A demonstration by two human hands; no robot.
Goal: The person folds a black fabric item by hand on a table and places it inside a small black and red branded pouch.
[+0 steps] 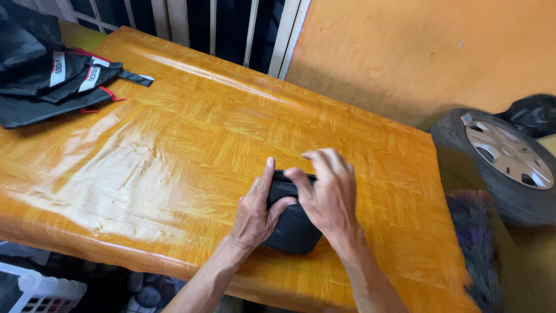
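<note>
Both hands (255, 211) (327, 194) clasp black pouch (292, 232) between them.

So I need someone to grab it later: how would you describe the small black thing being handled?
Start at the glossy orange wooden table. Near its front edge, the left hand and right hand press on a small folded black fabric pouch. Unlike the black bags at the far left corner, it shows no red or white trim.

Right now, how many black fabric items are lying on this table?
2. A small black folded pouch sits near the table's front edge, held by the left hand and right hand. A black bag with red trim lies at the far left corner, partly out of view.
</note>
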